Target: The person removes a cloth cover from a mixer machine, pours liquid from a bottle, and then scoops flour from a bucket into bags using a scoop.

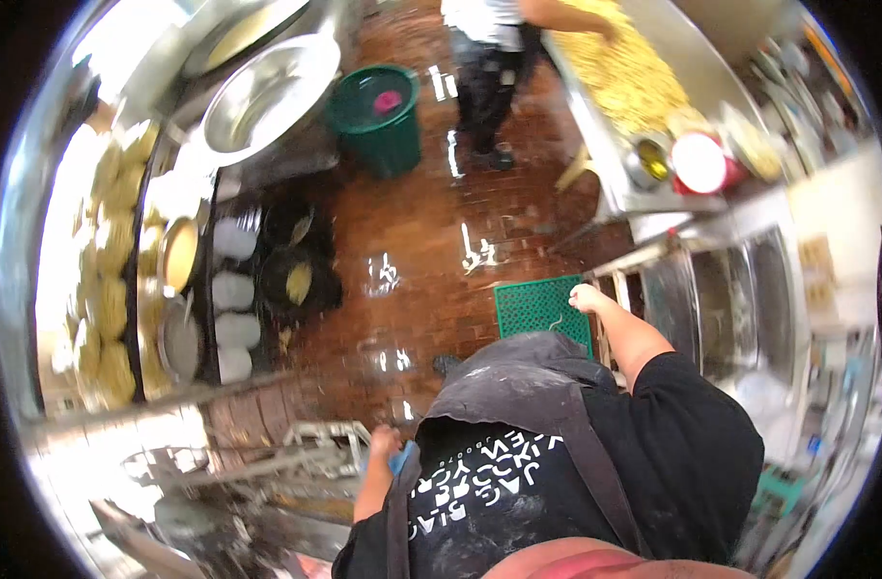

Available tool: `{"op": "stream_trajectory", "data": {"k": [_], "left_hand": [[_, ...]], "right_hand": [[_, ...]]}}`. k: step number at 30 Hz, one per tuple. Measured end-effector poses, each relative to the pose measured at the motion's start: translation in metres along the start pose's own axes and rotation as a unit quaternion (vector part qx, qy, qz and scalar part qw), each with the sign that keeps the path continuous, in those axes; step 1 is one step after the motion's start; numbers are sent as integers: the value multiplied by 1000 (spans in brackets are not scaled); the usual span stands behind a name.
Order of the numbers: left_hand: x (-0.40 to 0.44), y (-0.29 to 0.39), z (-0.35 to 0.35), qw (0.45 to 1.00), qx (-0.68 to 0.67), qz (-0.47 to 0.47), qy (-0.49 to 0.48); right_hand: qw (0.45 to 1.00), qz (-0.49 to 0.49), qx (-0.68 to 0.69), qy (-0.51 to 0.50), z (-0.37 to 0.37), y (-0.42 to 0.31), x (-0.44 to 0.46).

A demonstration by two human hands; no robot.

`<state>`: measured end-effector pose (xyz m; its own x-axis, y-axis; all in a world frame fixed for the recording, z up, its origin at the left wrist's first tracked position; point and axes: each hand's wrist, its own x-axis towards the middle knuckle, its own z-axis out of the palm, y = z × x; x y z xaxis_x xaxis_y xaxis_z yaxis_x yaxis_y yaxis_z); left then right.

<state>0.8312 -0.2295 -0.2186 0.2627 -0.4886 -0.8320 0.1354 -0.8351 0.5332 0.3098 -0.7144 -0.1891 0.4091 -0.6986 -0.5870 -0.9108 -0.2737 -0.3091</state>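
By one corner of a green perforated panel (528, 307), seen against the brown floor (392, 227), the right hand (583, 298) is curled, any hold unclear; left of the apron (504, 391), the left hand (386, 443) adjoins a blue item (402, 457), whether gripping it I cannot tell

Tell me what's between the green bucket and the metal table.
In the head view, another person stands there, on the brown floor.

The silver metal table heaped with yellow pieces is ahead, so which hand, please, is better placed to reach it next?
Probably the right hand: it is extended forward on the same side as the table, while the left hand is farther back on the opposite side.
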Motion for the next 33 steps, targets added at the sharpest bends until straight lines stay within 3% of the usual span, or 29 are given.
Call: {"op": "stream_trajectory", "data": {"k": [3, 6, 7, 8, 10, 11, 12, 13, 14, 16, 17, 19, 20, 23, 26, 29, 30, 31, 32, 33], "left_hand": [[-3, -3, 18, 970, 240, 7, -49], [15, 18, 36, 873, 475, 45, -102], [27, 26, 44, 804, 575, 87, -127], [42, 40, 55, 710, 674, 140, -146], [76, 79, 86, 483, 825, 258, -141], [87, 112, 97, 459, 838, 268, -123], [38, 163, 154, 419, 855, 292, -86], [39, 191, 188, 373, 853, 365, -28], [42, 215, 224, 433, 814, 387, -11], [33, 263, 306, 717, 582, 381, -38], [20, 280, 345, 797, 472, 373, -57], [-23, 303, 413, 834, 390, 371, -123], [-49, 316, 444, 839, 365, 370, -161], [-130, 344, 504, 803, 428, 330, -250], [-93, 322, 513, 718, 512, 383, -273], [-36, 291, 483, 744, 538, 291, -268], [-2, 277, 463, 716, 564, 309, -271], [39, 262, 431, 654, 602, 356, -288], [75, 249, 399, 574, 636, 420, -301], [92, 244, 369, 467, 677, 488, -292]], "right_hand": [[999, 32, 37, 24, 20, 48, -69], [984, 51, 117, 125, 42, 89, -156], [982, 87, 147, 77, 34, 95, -185], [958, 89, 237, 134, 32, 96, -223], [893, 112, 417, 129, 51, 125, -273], [870, 107, 462, 134, 81, 152, -286], [845, 100, 506, 139, 117, 183, -293], [809, 129, 554, 150, 121, 188, -318], [770, 159, 598, 155, 124, 192, -343], [742, 136, 643, 136, 158, 225, -368], [719, 172, 653, 164, 162, 226, -379], [674, 209, 681, 195, 161, 223, -405], [709, 234, 640, 181, 138, 214, -425], [678, 219, 670, 208, 151, 224, -433], [630, 224, 703, 242, 163, 230, -437], [615, 240, 714, 234, 161, 227, -443], [627, 242, 703, 231, 162, 227, -444], [644, 243, 692, 219, 165, 231, -442], [660, 244, 680, 205, 167, 234, -440], [642, 245, 695, 210, 157, 230, -444]]}}
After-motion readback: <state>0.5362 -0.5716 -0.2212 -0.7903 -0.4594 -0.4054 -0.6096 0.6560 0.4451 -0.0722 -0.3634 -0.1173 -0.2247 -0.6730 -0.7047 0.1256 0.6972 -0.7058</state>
